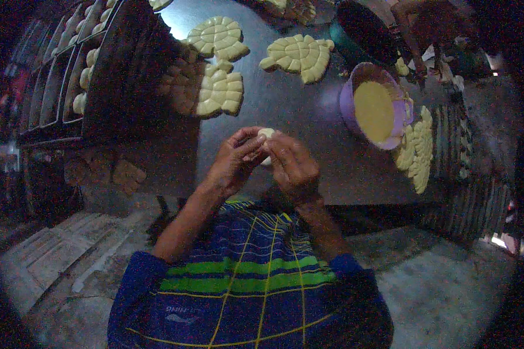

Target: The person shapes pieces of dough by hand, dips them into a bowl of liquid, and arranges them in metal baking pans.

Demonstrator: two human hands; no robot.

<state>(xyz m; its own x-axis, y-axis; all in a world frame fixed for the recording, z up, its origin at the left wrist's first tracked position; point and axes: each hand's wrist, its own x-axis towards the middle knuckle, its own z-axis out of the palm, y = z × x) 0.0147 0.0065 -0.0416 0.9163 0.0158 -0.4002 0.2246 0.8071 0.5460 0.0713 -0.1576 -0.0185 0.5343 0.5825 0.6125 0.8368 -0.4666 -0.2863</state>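
Note:
Over the near part of the dark table (239, 129), my left hand (237, 156) and my right hand (296, 167) meet in front of my body. Fingertips of both close on a small lump of pale dough (266, 133). A second pale bit (266, 161) shows lower down between the hands; whether it belongs to the same lump I cannot tell. Beyond them lie scored, turtle-shaped dough pieces: one at the far left (216, 38), one nearer (220, 92), partly in shadow, and one right of centre (300, 57).
A purple tub (348, 104) of yellow batter (374, 111) stands at the right, beside more shaped dough (416, 152). Behind it is a dark green basin (337, 43). At left rises a dark rack (70, 131) holding several dough balls (84, 77). Another person's arm (412, 41) shows far right.

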